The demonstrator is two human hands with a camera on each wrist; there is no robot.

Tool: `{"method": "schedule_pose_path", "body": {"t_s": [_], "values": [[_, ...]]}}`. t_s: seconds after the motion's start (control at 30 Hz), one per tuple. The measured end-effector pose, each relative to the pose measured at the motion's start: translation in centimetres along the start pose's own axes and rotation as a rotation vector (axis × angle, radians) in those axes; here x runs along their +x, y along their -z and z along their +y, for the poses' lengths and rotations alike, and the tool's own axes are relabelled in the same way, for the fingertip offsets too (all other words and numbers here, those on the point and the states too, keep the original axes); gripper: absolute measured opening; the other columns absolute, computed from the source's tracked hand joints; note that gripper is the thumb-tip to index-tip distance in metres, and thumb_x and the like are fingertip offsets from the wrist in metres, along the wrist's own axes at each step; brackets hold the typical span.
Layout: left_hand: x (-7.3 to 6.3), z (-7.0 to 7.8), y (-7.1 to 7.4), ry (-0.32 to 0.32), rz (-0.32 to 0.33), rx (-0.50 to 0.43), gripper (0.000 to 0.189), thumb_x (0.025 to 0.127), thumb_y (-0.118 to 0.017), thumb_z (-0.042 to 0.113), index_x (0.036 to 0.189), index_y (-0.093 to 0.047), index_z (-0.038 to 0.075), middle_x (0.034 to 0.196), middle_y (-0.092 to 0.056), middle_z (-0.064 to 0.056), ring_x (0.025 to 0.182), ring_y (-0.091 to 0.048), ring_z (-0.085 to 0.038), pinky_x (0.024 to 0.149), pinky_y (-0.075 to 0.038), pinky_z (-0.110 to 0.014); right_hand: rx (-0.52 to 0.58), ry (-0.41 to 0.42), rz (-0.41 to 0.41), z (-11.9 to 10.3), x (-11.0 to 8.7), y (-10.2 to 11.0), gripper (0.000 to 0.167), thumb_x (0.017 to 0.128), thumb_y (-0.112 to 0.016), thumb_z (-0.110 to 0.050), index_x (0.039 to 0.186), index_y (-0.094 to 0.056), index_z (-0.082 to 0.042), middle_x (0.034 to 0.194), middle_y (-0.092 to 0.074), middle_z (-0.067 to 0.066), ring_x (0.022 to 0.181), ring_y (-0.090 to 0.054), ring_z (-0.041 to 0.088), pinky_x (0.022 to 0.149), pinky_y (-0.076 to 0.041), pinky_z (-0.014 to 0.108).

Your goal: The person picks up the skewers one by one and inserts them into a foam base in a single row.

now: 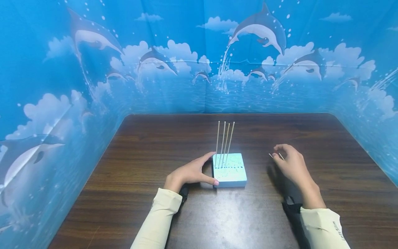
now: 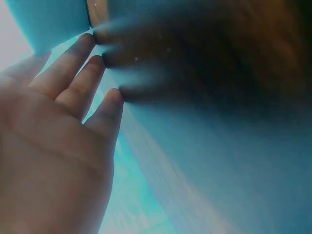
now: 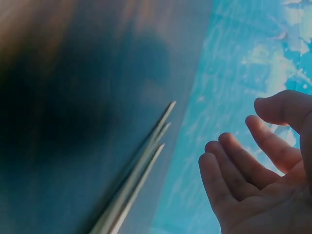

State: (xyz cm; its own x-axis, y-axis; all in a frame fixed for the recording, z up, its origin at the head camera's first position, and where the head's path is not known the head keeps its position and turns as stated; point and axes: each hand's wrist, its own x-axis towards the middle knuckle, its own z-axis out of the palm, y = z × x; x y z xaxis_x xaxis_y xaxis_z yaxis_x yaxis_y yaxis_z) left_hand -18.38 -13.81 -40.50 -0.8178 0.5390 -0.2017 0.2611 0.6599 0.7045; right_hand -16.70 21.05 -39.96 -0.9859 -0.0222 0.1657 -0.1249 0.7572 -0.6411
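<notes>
A pale blue, white-speckled block (image 1: 231, 176) with a row of small holes sits on the table. Several thin wooden sticks (image 1: 224, 141) stand upright in its left part, tilted slightly. My left hand (image 1: 192, 171) holds the block from the left, thumb at its front left corner and a finger at its back left corner. In the left wrist view, the block (image 2: 53, 22) is at upper left beside the fingers. Over the table at right, my right hand (image 1: 292, 162) hovers near loose sticks (image 1: 281, 156). In the right wrist view, these sticks (image 3: 122, 197) lie apart from the loosely bent fingers.
The dark wood table (image 1: 149, 138) has rounded far corners. A blue dolphin-print curtain (image 1: 186, 86) surrounds its back and sides. Dark bands (image 1: 292, 204) are at the wrists, below pale sleeves (image 1: 323, 224).
</notes>
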Motion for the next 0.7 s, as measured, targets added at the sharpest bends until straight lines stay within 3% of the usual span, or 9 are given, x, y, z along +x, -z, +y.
{"method": "schedule_pose_path", "body": {"t_s": [0.2,0.5,0.7], "values": [[-0.1,0.1,0.1,-0.004,-0.006,-0.003,0.112,0.070,-0.084,0.054,0.159,-0.022,0.026,0.163,-0.024,0.001,0.149,-0.025,-0.019,0.119,-0.026,-0.046,-0.038,-0.038,-0.041,2.0,-0.2,0.4,0.037,0.098,-0.056,-0.012,0.130,-0.054,0.007,0.139,-0.046,0.035,0.127,-0.042,0.053,0.096,-0.038,0.068],[0.0,0.0,0.2,-0.014,-0.003,0.001,0.112,0.071,-0.084,0.052,0.159,-0.021,0.024,0.164,-0.023,0.000,0.150,-0.023,-0.019,0.119,-0.024,-0.046,-0.078,-0.120,-0.133,4.4,-0.5,0.9,0.046,0.098,-0.056,-0.019,0.133,-0.049,0.010,0.131,-0.051,0.036,0.117,-0.051,0.051,0.093,-0.043,0.064],[-0.1,-0.1,0.2,-0.013,-0.006,-0.004,0.112,0.071,-0.084,0.053,0.159,-0.021,0.025,0.164,-0.023,0.000,0.150,-0.023,-0.019,0.119,-0.025,-0.047,-0.127,-0.130,-0.142,5.5,-0.8,1.1,0.050,0.097,-0.059,-0.021,0.133,-0.049,0.012,0.144,-0.034,0.041,0.131,-0.032,0.059,0.100,-0.029,0.073]]}}
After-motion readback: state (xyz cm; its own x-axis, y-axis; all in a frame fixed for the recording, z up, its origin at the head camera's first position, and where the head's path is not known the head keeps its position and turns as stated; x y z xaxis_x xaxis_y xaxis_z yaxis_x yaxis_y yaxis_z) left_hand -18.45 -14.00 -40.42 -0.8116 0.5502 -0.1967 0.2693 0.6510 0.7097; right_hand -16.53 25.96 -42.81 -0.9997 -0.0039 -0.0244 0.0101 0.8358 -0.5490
